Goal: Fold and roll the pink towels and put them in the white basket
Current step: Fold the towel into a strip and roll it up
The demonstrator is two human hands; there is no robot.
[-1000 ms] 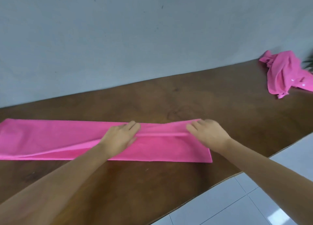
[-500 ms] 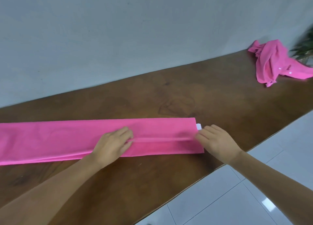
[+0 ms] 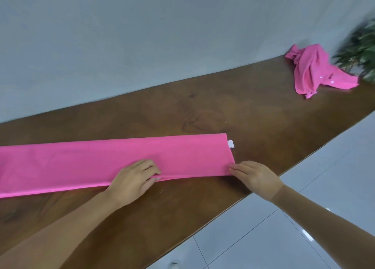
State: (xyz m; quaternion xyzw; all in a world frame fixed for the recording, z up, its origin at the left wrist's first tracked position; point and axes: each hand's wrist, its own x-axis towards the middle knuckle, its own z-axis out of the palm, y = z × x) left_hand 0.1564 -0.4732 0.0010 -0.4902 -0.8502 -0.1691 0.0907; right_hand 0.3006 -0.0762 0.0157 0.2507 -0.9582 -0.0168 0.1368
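Left grip (image 3: 133, 180), fingers bent, pinches the near long edge of the folded pink towel (image 3: 91, 161), a long flat strip lying on the brown table (image 3: 203, 110) from the left edge of the frame to just right of centre. Right grip (image 3: 255, 176), fingers curled, holds the strip's near right corner, below a small white tag (image 3: 231, 143) sticking out of the towel's short end. Well apart at upper right, a second pink towel (image 3: 310, 70) lies crumpled on the table, just beside a blurred green plant (image 3: 361, 49).

light soft, even | glare on floor tiles (image 3: 304, 233) | plant (image 3: 363, 45) blurred, edges bowed
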